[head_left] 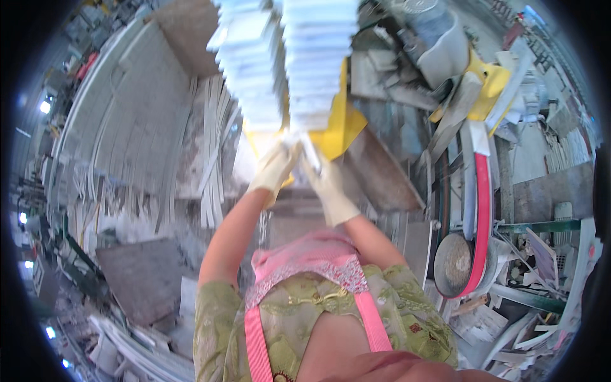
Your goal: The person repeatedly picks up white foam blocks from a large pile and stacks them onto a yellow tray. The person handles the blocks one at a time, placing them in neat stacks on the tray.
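Just above the centre of the frame, I see the fingers of the cream-gloved left hand [272, 170] drawn close together, tips angled toward the upper right. Those of the cream-gloved right hand [328, 184] appear slightly parted and point toward the upper left. A narrow white piece [311, 153] lies between the hands, nearest the right fingers; blur hides the contact, and I cannot tell whether either hand pinches it. Directly above, the left stack [251, 76] and the right stack [318, 70], both of thin white pieces, run side by side to the top edge. A yellow sheet [345, 130] shows beside the right stack, and a brown board [387, 170] slants to the right of it. Left of the hands I note a bundle of pale strips [215, 146]; farther out, large grey panels [124, 121] fill the upper left. At lower centre is the wearer's pink apron [302, 254]. On the right side of the frame, a red band [482, 216] curves down beside a round pan [453, 262].
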`<state>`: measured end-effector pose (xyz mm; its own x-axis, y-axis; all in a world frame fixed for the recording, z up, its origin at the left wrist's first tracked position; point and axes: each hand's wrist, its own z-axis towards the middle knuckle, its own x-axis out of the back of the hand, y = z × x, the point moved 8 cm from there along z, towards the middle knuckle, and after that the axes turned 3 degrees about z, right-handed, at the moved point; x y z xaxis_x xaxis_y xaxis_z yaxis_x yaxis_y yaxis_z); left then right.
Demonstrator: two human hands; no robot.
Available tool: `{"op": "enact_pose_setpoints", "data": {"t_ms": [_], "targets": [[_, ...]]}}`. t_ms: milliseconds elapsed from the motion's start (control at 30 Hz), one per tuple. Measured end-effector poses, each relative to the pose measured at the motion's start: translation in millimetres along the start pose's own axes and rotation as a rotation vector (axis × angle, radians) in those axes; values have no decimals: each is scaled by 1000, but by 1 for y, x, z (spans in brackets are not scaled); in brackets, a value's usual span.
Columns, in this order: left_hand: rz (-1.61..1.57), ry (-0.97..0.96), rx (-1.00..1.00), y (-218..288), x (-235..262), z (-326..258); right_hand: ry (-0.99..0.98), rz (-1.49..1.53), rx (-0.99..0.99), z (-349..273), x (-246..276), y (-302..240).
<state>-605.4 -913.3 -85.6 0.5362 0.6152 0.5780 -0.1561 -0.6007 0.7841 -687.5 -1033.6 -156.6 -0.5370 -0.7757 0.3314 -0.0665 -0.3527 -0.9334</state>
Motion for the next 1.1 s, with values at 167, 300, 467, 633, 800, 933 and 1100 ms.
{"op": "enact_pose_setpoints", "data": {"t_ms": [167,300,467,633,800,933,1100], "targets": [[68,-15,152,-4,-4,-6,-316,47,-63,-12,1,-2],[15,-20,149,-12,-7,-4,-231,-160,62,-12,-6,2],[-97,-37,103,-13,-6,-6,-61,-352,427,-17,-6,-12],[-104,87,160,-9,-19,-8,-302,-300,114,-13,-17,5],[371,401,254,2,-18,-9,-440,-125,-28,-10,-22,2],[33,306,261,-4,-23,-9,-486,-86,-96,-11,-18,4],[111,279,177,0,-14,-6,-508,148,-108,-23,-8,6]]}}
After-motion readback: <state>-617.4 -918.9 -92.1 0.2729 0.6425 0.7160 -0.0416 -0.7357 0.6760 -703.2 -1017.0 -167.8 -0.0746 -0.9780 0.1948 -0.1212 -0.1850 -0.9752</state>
